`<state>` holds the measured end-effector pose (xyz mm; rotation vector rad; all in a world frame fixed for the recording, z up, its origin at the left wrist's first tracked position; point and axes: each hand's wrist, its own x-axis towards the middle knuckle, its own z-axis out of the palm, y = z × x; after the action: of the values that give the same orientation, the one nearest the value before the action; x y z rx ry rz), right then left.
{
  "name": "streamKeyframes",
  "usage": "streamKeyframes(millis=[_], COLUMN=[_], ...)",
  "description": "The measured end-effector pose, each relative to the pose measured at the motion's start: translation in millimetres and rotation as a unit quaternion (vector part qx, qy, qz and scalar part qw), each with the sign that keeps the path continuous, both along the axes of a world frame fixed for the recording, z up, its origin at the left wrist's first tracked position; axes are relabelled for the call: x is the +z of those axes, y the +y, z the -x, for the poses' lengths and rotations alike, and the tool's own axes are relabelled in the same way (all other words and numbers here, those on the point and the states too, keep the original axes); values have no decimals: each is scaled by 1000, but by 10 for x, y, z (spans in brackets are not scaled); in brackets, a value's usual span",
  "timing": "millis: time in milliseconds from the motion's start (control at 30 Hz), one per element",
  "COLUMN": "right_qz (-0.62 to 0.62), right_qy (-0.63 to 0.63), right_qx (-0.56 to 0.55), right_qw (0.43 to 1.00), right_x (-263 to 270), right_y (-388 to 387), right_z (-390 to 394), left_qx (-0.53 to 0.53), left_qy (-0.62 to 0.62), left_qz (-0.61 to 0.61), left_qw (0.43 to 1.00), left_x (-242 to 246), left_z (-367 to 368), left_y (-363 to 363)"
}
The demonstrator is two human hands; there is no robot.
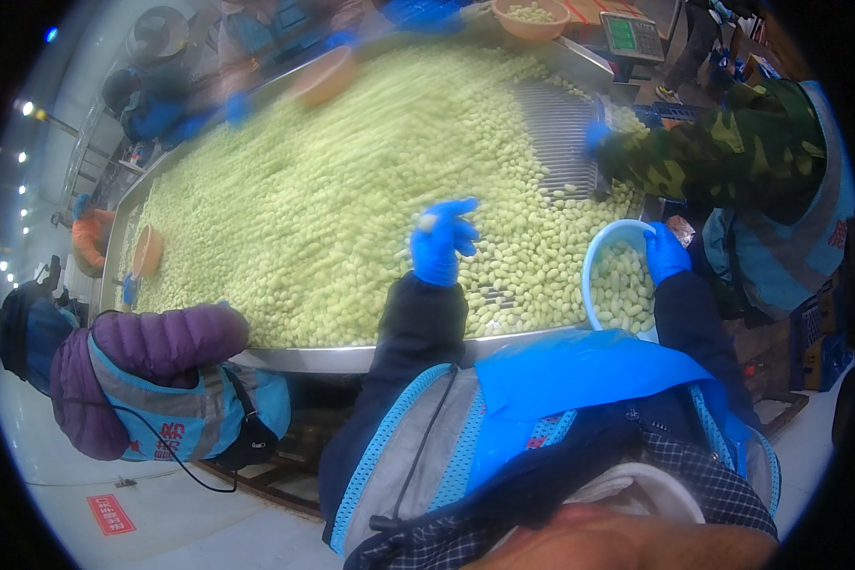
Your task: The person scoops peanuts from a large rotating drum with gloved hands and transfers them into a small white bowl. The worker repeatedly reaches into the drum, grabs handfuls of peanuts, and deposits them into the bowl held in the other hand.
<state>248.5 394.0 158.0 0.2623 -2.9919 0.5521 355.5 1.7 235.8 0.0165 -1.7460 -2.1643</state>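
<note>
A wide metal-rimmed sorting table (342, 360) holds a thick layer of pale green oval pieces of produce (370, 214), which look like grapes. Above them is my left hand (445, 246), in a blue glove, its fingers partly bent and some spread. One pale oval piece (425, 222) shows at its fingers; blur hides whether they grip it. My right hand (666, 253), also gloved in blue, holds the right rim of a light blue plastic basin (588, 274). Similar pieces lie in that basin, which is tilted at the table's near edge.
Co-workers stand around the table: one in a purple padded sleeve (171, 338) at left, another in a camouflage sleeve (727, 146) at right, near a slotted metal grate (559, 135). Orange basins (147, 251) sit on the produce. A digital scale (633, 37) stands beyond the far right corner.
</note>
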Motion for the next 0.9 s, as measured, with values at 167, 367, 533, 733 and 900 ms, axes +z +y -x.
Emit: streamKeyframes(millis=[167,367,533,733,900], right_qz=[-7,-48,-16,33,-10], right_qy=[2,-44,-68,-151,-159], right_qx=[-1,2,-11,27,61], right_qw=[1000,998,997,988,985], right_x=[73,138,141,101,-215], right_y=[3,-105,-83,22,134], right_z=[-41,58,35,313,434], left_qx=[-159,-232,-39,-186,-196], left_qy=[-96,-140,-205,-553,-564], left_qz=[48,304,346,555,455], left_qw=[981,913,915,594,661], left_x=[-29,-275,-1074,-1627,-2086], left_z=[150,315,379,-56,16], left_y=[699,1383,557,-140,128])
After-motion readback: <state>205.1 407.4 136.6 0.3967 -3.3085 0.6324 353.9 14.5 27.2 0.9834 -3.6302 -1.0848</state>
